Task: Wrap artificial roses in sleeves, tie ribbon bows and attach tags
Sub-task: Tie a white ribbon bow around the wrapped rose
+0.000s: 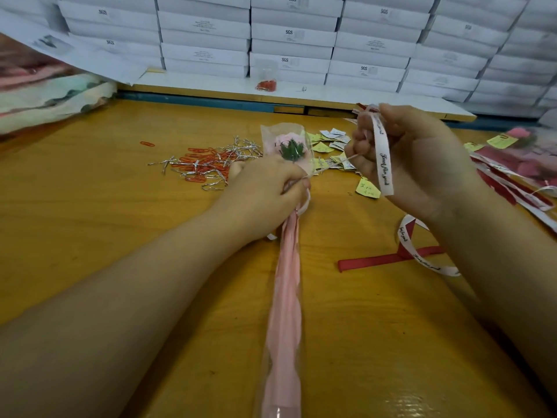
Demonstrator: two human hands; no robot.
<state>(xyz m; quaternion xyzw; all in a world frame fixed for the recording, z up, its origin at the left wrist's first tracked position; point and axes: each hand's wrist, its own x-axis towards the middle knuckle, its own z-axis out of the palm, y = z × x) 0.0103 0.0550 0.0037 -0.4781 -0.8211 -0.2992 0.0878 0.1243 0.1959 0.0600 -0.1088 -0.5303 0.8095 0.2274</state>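
Observation:
A pink artificial rose (291, 147) in a clear sleeve with pink paper (286, 297) lies lengthwise on the wooden table (120, 236), its head pointing away from me. My left hand (265, 194) grips the sleeve at its neck, just below the green sepals. My right hand (413, 158) is raised to the right of the rose and pinches a thin silver twist tie (331, 166) that runs to the neck. A white printed ribbon (382, 158) hangs across that hand's fingers.
Orange paper clips (202, 164) and silver twist ties (244, 147) lie left of the rose. Yellow and white tags (328, 143) are scattered behind it. A red ribbon (388, 257) and more ribbons lie at right. White boxes (292, 34) are stacked along the back.

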